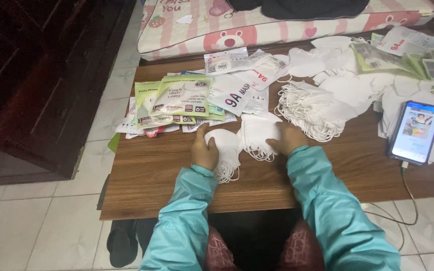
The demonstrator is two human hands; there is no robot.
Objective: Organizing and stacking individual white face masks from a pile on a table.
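Fingers of L hand (204, 150) & R hand (287, 139) each pinching white masks (242, 138) on table (151, 170).

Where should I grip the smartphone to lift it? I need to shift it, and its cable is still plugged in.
Grip the smartphone by its two long edges near the middle, coming from above. It lies flat, screen up, on the wooden table, with white masks crowding its top end and the charging cable leaving its lower end.

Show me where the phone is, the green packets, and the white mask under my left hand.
Phone (416, 131), head view, middle of its lit screen.
Green packets (181, 100), head view, face of the top packet.
White mask (228, 142), head view, bare part beside the left hand (204, 150).
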